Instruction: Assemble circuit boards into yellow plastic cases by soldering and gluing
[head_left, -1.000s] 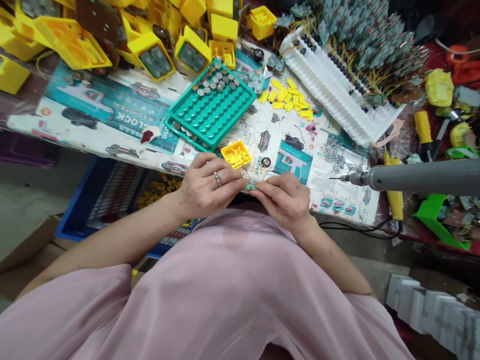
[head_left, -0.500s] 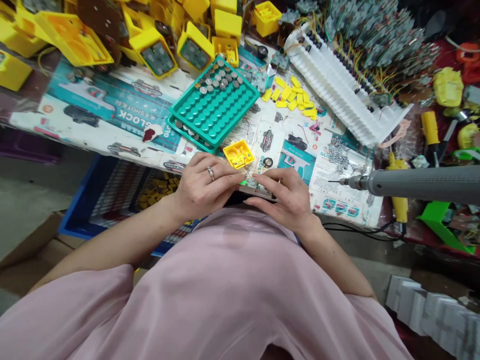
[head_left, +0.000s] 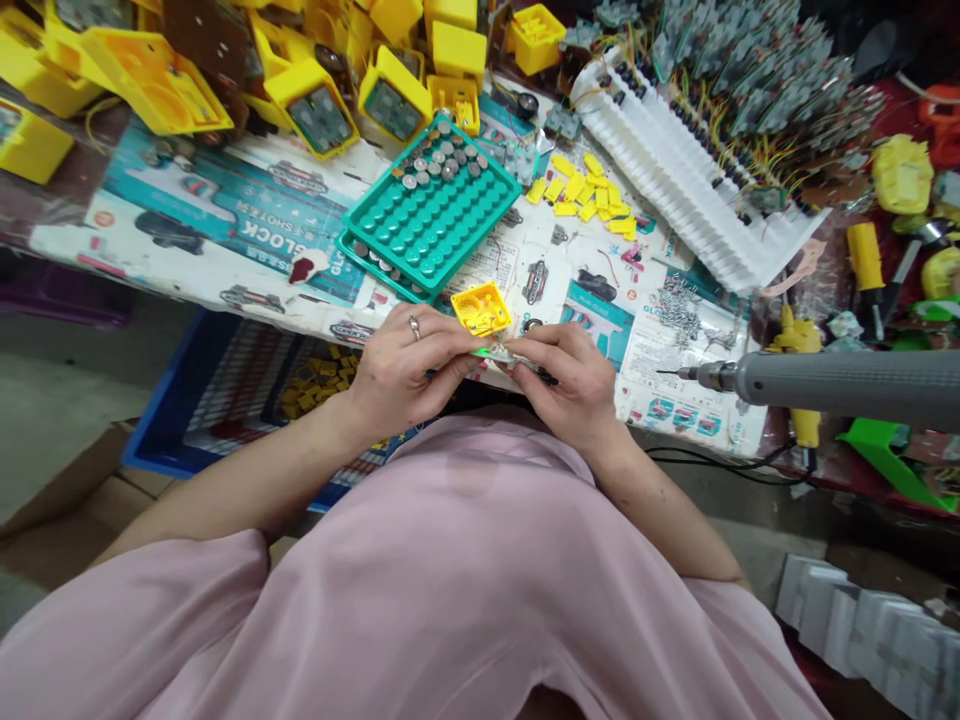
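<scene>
At the table's front edge, my left hand (head_left: 411, 372) pinches a small pale wired part (head_left: 495, 353) with a bright green spot on it. My right hand (head_left: 564, 380) is closed on the other end of the same part. Fingertips cover most of it, so its exact kind is hidden. Just beyond the fingers lies a small open yellow plastic housing (head_left: 481, 308), and thin wires run from it toward my fingertips. A round black piece (head_left: 532, 325) shows partly behind my right fingers.
Left of the housing sits a green tray (head_left: 431, 215) of coin cells. Small yellow pieces (head_left: 589, 190) lie behind, beside a white rack (head_left: 697, 180) of wired parts. A grey electric screwdriver (head_left: 825, 382) juts in from the right. Yellow housings (head_left: 315, 100) crowd the back left.
Both hands have turned the small part, and its pale body shows more between the fingertips. My right fingers have shifted slightly left and now partly cover the round black piece.
</scene>
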